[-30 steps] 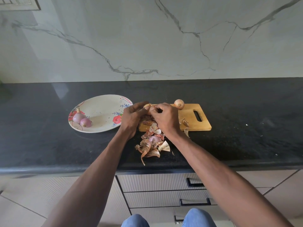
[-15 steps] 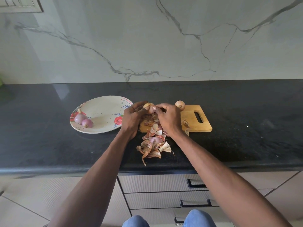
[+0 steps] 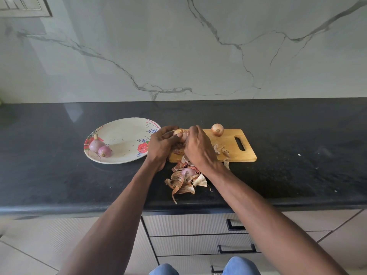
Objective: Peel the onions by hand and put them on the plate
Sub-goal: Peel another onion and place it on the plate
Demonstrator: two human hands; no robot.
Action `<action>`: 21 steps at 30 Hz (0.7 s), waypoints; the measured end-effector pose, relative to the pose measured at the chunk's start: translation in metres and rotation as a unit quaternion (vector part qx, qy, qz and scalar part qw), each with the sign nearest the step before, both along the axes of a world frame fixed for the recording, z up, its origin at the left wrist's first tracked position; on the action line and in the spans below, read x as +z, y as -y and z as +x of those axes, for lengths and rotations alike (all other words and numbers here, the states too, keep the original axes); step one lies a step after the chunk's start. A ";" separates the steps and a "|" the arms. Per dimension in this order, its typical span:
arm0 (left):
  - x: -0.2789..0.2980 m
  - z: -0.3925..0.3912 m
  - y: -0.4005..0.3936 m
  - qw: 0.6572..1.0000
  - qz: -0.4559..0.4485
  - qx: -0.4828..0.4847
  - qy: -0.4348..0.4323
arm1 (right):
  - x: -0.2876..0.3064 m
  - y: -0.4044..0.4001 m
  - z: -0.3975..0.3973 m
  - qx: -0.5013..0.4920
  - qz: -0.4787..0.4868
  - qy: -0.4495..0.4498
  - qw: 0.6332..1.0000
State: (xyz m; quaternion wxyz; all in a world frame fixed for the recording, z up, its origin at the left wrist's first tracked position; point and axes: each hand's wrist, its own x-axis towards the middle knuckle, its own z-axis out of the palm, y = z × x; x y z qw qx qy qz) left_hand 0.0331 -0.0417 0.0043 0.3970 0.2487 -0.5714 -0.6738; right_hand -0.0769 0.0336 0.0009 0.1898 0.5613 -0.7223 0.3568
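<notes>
Over cutting board (image 3: 228, 147), hands (image 3: 179, 143) gripping onion (image 3: 179, 132)

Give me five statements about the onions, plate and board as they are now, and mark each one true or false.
1. Two peeled purple onions lie on the plate. True.
2. The cutting board is bare of onions. False: one unpeeled onion sits at its far edge.
3. Both the left hand and the right hand are on the held onion. True.
4. The loose peels are piled on the plate. False: they lie on the black counter, in front of the board.
5. The plate is to the right of the board. False: it is to the left.
</notes>
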 end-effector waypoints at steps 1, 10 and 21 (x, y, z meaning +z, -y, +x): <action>0.001 0.001 0.000 1.000 -0.001 -0.001 0.000 | 0.000 0.000 0.000 0.004 -0.003 -0.001 1.000; 0.002 0.002 0.000 0.999 0.025 -0.015 -0.023 | 0.000 0.000 0.001 0.002 -0.077 0.043 0.996; 0.002 0.000 0.005 0.994 0.083 -0.039 -0.060 | 0.004 0.000 -0.010 0.052 -0.088 0.212 0.972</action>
